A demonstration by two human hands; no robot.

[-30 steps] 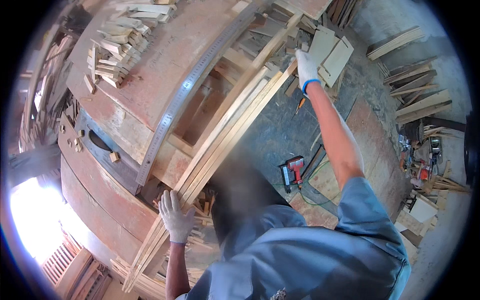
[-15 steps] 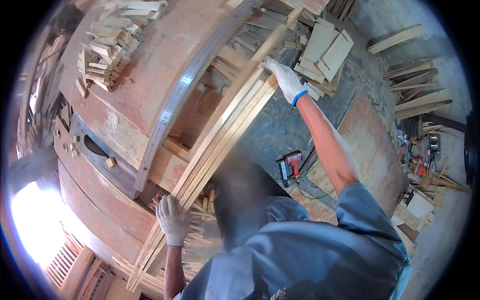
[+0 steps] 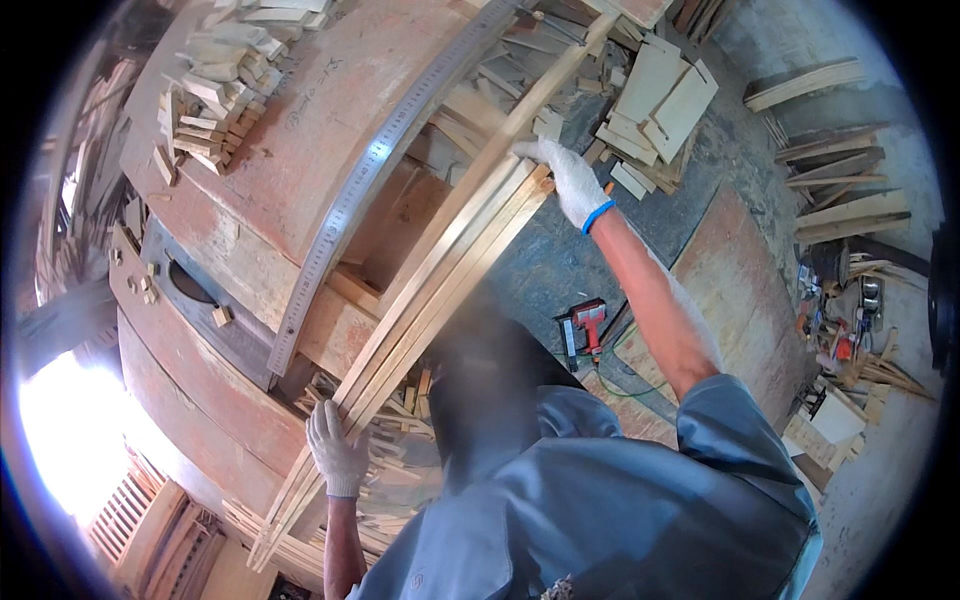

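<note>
A bundle of long, pale wooden strips (image 3: pixel 450 285) slants from lower left to upper right in front of me, along the edge of a worn wooden bench. My left hand (image 3: pixel 337 450), in a white knit glove, is closed around the bundle toward its lower end. At the far upper end, my right hand (image 3: pixel 568 182), gloved in white with a blue cuff, grips the strip ends; its fingertips are partly hidden behind the wood. Beside the bundle runs a long metal ruler (image 3: pixel 375 150), fixed along the bench.
A saw-blade slot (image 3: pixel 190 283) opens in a metal plate at the left. Short wood blocks (image 3: pixel 215 110) are heaped on the bench's far side. Flat boards (image 3: pixel 655 105) are stacked at upper right. A red and black nail gun (image 3: pixel 585 328) with a green hose lies to my right.
My left hand and the lower end of the bundle have shifted slightly left and down. My right hand has dropped slightly at the far end, still on the strips.
</note>
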